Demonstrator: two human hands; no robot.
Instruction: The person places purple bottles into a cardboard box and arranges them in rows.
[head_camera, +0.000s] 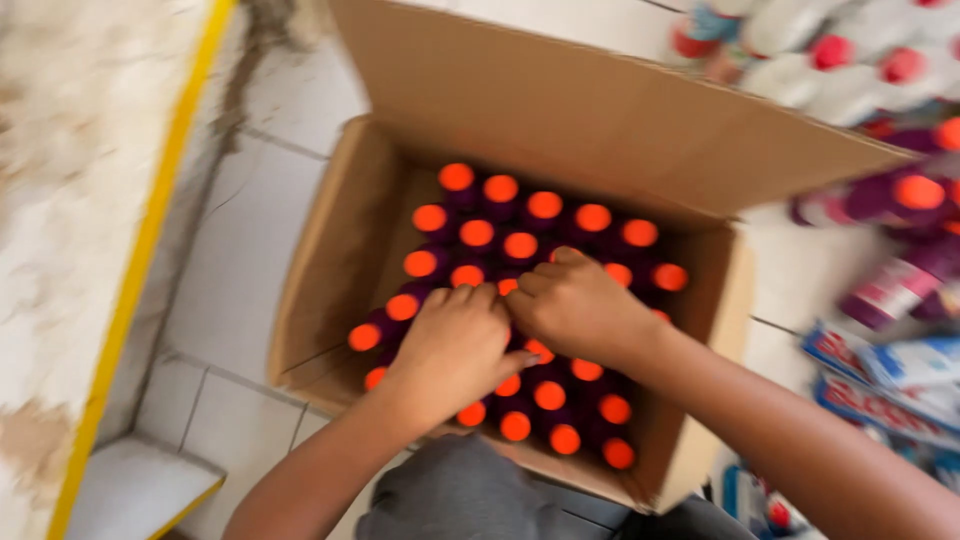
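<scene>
Orange-capped bottles (520, 245) fill the box (330, 250); both hands (520, 325) hide several.

My left hand (455, 345) and right hand (580, 305) are both down in the open cardboard box (330, 260), fingers curled on the bottles (520, 245). Bottles: dark purple, orange caps, upright, packed in tight rows. Box sits on tile, flaps up.
</scene>
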